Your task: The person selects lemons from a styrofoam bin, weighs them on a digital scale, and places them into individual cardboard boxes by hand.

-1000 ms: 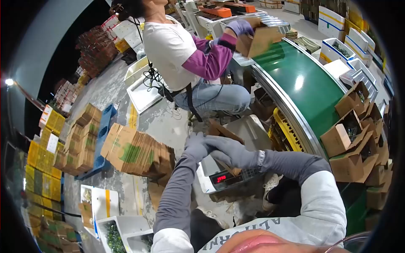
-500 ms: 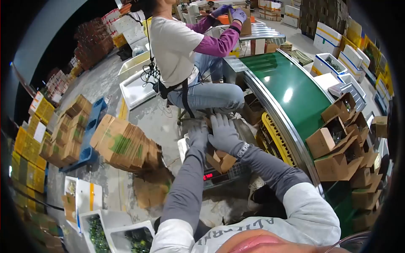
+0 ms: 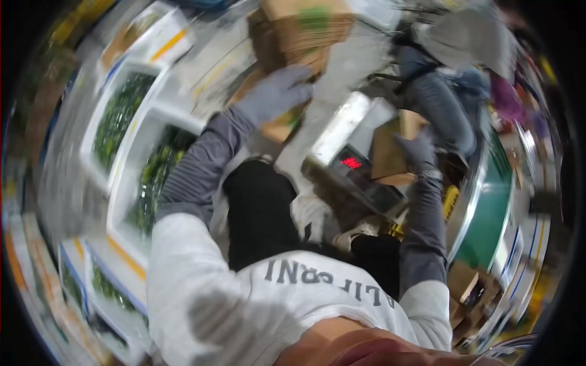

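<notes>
My left hand (image 3: 274, 94) is gloved in grey, its fingers apart and nothing in them. It reaches out to the left, over brown cardboard (image 3: 282, 127) on the floor and just below a stack of flattened cardboard boxes (image 3: 311, 33). My right hand (image 3: 420, 151), gloved alike, is at the right edge of an open cardboard box (image 3: 389, 152), thumb toward its flap; motion blurs the fingers. This box stands on a weighing scale (image 3: 366, 183) with a lit red display.
White foam boxes (image 3: 116, 177) with green produce stand at the left. A person in jeans (image 3: 439, 100) sits beyond the scale. The green conveyor (image 3: 488, 213) runs along the right, with open cardboard boxes (image 3: 473, 293) near its lower end.
My view has swung left and down toward the foam boxes. My left hand has left the cardboard box and moved out left; my right hand stays at the box.
</notes>
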Available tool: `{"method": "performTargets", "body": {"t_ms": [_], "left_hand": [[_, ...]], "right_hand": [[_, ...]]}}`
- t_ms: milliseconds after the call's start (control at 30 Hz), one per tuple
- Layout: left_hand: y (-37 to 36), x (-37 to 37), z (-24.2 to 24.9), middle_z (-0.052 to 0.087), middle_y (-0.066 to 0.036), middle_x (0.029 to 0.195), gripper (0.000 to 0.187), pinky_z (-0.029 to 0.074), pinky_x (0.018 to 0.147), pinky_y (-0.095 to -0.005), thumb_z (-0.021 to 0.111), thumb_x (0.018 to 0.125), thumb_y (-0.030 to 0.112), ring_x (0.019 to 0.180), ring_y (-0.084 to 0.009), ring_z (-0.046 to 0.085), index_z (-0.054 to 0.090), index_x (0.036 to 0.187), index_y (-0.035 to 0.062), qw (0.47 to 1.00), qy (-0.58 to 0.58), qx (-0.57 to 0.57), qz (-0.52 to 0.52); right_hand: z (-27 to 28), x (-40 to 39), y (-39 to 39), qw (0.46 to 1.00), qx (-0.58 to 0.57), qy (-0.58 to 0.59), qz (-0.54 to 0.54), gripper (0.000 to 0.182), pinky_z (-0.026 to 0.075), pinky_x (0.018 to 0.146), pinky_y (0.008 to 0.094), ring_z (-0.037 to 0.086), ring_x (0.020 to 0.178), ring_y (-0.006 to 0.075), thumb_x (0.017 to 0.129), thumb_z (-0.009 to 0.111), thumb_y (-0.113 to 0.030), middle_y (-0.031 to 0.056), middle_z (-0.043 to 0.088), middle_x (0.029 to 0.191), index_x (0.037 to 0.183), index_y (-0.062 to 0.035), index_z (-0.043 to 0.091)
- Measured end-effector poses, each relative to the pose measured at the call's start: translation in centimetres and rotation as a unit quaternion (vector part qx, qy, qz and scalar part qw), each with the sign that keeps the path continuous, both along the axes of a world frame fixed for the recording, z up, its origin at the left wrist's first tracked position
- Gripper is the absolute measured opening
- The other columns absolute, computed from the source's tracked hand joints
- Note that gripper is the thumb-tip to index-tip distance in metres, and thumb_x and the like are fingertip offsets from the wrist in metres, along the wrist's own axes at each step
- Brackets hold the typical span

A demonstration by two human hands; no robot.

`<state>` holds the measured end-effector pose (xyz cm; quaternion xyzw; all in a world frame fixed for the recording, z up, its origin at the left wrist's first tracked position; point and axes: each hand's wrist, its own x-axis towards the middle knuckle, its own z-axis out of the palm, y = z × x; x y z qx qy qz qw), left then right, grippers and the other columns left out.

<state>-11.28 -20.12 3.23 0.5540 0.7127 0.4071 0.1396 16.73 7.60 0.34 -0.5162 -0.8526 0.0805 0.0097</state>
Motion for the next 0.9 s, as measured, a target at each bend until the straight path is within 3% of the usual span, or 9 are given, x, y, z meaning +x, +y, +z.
{"method": "performTargets", "body": {"t_ms": [100,167,200,267,400,633,767,800,900], "left_hand": [[-17.0,-5.0,-4.6,0.041,-0.019,0.138,0.058,0.034,0.103,-0.0331,0.054,0.090,0.042,0.124,-0.0259,0.043,0.045,0.131,0.0012,0.948,-0.026,0.033,0.315],[-28.2,-6.2,-8.8,0.038,-0.022,0.139,0.065,0.033,0.104,-0.0360,0.056,0.086,0.049,0.126,-0.0311,0.041,0.043,0.134,0.0061,0.824,0.020,-0.126,0.552],[-31.7,-5.2,-10.2,0.038,-0.021,0.139,0.071,0.032,0.104,-0.0386,0.055,0.083,0.053,0.127,-0.0333,0.039,0.042,0.134,0.0061,0.799,0.057,-0.210,0.560],[-36.1,-2.9,-11.5,0.038,-0.021,0.139,0.082,0.030,0.105,-0.0438,0.054,0.078,0.063,0.129,-0.0376,0.035,0.040,0.136,0.0061,0.743,0.127,-0.362,0.548],[-31.9,-3.3,-12.4,0.035,-0.022,0.140,0.082,0.027,0.107,-0.0466,0.058,0.076,0.060,0.130,-0.0370,0.032,0.038,0.138,0.0103,0.807,0.136,-0.402,0.410],[-28.8,-8.6,-16.8,0.033,-0.013,0.143,0.074,0.032,0.103,-0.0500,0.063,0.072,0.052,0.134,-0.0334,0.026,0.048,0.129,0.0078,0.740,0.082,-0.563,0.357],[-32.7,-6.0,-15.5,0.036,-0.014,0.140,0.052,0.047,0.089,-0.0440,0.062,0.074,0.038,0.109,-0.0382,0.054,0.056,0.115,0.0073,0.809,-0.002,-0.475,0.345],[-33.7,-5.1,-16.4,0.039,-0.016,0.137,0.037,0.050,0.082,-0.0458,0.061,0.074,0.031,0.096,-0.0353,0.061,0.062,0.109,0.0167,0.834,0.054,-0.438,0.331],[-34.4,-1.2,-14.9,0.042,-0.017,0.133,0.030,0.050,0.081,-0.0451,0.059,0.077,0.027,0.097,-0.0346,0.061,0.063,0.105,0.0159,0.829,0.009,-0.404,0.386]], "right_hand": [[1.2,1.0,0.9,0.995,-0.069,0.031,0.058,0.112,0.035,0.102,0.0390,0.041,0.125,0.0380,0.062,0.073,-0.056,0.0275,0.038,0.136,0.144,-0.0021,0.017],[0.0,1.3,2.0,0.998,0.010,0.042,0.044,0.105,0.037,0.100,0.0404,0.045,0.120,0.0405,0.066,0.073,-0.048,0.0293,0.045,0.130,0.143,-0.0037,0.018],[1.2,0.6,1.8,0.989,-0.091,0.102,0.058,0.103,0.036,0.100,0.0392,0.044,0.122,0.0382,0.068,0.074,-0.045,0.0289,0.040,0.134,0.142,0.0004,0.018],[3.1,-2.0,-1.1,0.972,-0.095,0.189,0.098,0.087,0.038,0.097,0.0361,0.047,0.118,0.0313,0.077,0.069,-0.039,0.0223,0.041,0.133,0.139,0.0026,0.025],[11.2,-9.6,-12.5,0.831,-0.368,0.357,0.216,0.062,0.036,0.098,0.0317,0.046,0.117,0.0199,0.089,0.057,-0.031,0.0126,0.046,0.130,0.137,-0.0008,0.033],[10.6,-21.3,-24.6,0.741,-0.473,0.346,0.329,0.059,0.036,0.095,0.0315,0.048,0.110,0.0181,0.085,0.059,-0.027,0.0097,0.049,0.122,0.134,-0.0016,0.037],[7.4,-25.0,-29.4,0.678,-0.600,0.281,0.319,0.062,0.040,0.093,0.0310,0.049,0.109,0.0173,0.084,0.061,-0.024,0.0101,0.049,0.121,0.135,-0.0007,0.034],[6.4,-26.0,-30.6,0.658,-0.625,0.276,0.316,0.063,0.041,0.093,0.0307,0.050,0.110,0.0171,0.084,0.061,-0.024,0.0103,0.050,0.121,0.135,-0.0004,0.033],[4.0,-28.6,-33.7,0.607,-0.686,0.200,0.349,0.065,0.044,0.091,0.0293,0.051,0.108,0.0170,0.084,0.063,-0.022,0.0111,0.050,0.120,0.136,0.0006,0.032]]}}
